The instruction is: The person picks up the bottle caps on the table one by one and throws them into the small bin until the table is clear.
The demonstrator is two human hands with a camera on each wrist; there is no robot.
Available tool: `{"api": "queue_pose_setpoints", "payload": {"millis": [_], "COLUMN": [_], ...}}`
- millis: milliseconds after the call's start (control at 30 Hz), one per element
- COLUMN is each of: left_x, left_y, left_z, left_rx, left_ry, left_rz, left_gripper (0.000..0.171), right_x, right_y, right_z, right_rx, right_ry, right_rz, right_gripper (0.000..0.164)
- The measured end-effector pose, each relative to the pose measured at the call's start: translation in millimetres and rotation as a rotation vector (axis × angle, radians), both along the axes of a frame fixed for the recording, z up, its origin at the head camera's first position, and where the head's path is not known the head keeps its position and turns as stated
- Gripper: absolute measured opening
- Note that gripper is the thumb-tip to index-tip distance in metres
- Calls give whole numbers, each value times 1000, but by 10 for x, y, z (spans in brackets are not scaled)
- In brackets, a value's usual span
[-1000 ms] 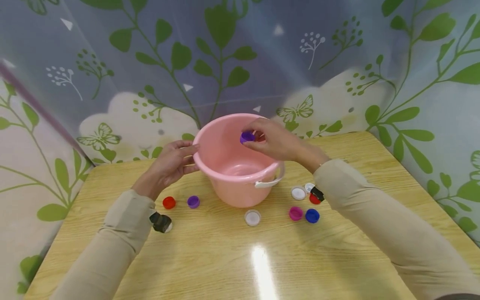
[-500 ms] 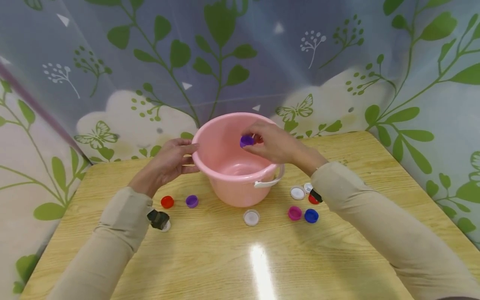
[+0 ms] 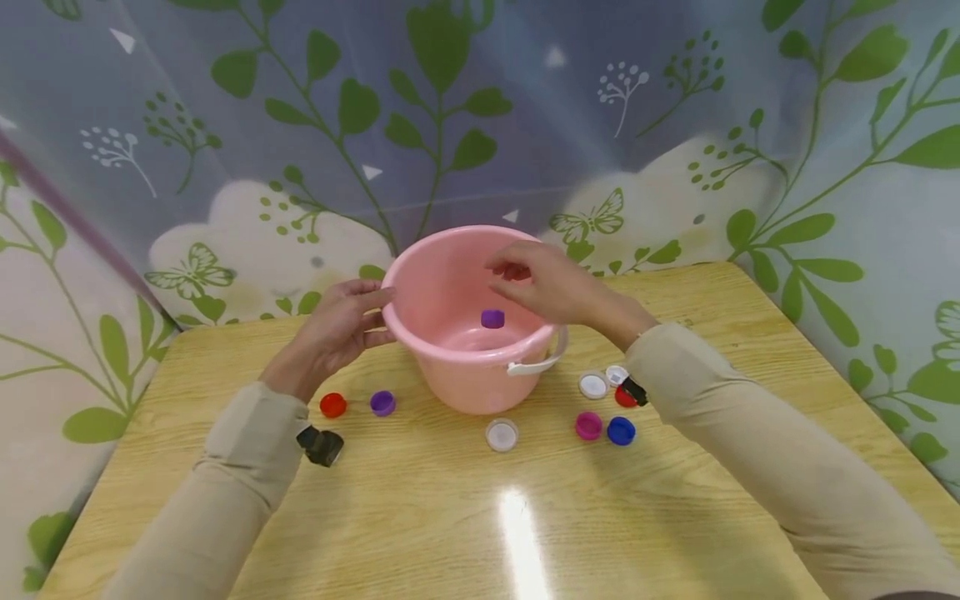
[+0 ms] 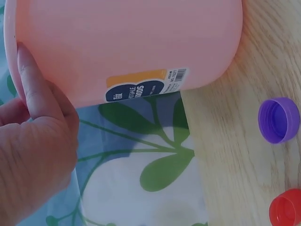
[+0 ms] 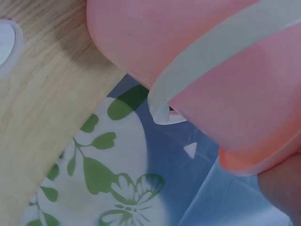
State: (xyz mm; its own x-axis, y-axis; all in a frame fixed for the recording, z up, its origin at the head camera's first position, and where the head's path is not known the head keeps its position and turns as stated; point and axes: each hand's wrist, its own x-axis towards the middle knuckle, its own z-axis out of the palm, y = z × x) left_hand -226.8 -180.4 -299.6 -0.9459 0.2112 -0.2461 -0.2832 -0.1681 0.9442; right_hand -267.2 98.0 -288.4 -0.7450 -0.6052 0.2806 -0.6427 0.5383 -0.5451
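Note:
A pink bucket (image 3: 480, 379) stands on the wooden table with its white handle (image 3: 538, 367) hanging on the near right side. My left hand (image 3: 337, 329) holds the bucket's left rim; its fingers also show there in the left wrist view. Over the bucket's right side is my right hand (image 3: 551, 283), thumb and fingertips apart. Below those fingertips a purple bottle cap (image 3: 492, 319) hangs in mid-air inside the bucket. In the right wrist view only a bit of that hand (image 5: 282, 188) appears past the rim, its fingers hidden.
On the table left of the bucket lie a red cap (image 3: 333, 406) and another purple cap (image 3: 382, 403). A clear-white cap (image 3: 502, 435) lies in front. At the right are magenta (image 3: 588, 426), blue (image 3: 621, 431), white (image 3: 593, 385) and red caps (image 3: 625, 397). A patterned cloth (image 3: 450, 192) backs the table.
The right hand has let go of the purple cap, which has dropped from the fingertips down into the bucket. The left hand stays at the rim.

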Motion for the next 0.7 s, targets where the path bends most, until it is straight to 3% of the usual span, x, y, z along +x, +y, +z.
{"api": "queue_pose_setpoints", "payload": {"millis": [167,433,567,700], "left_x": [8,14,10,7], "left_y": [12,1,-5,3], "left_z": [-6,-9,-11,-20], "left_rx": [4,28,54,65], "left_ry": [9,9,3,0], "left_rz": [6,1,4,7], "left_gripper": [33,32,30,30], "right_x": [10,8,27,84], "right_y": [116,606,934,1245], "right_z": [-8,-71,-167,-300], "right_rx": [-158,-237,-204,-91], "right_ry": [-14,75,74,0], "right_rz": [-52,-179,-248,-268], "right_gripper": [25,25,26,30]}}
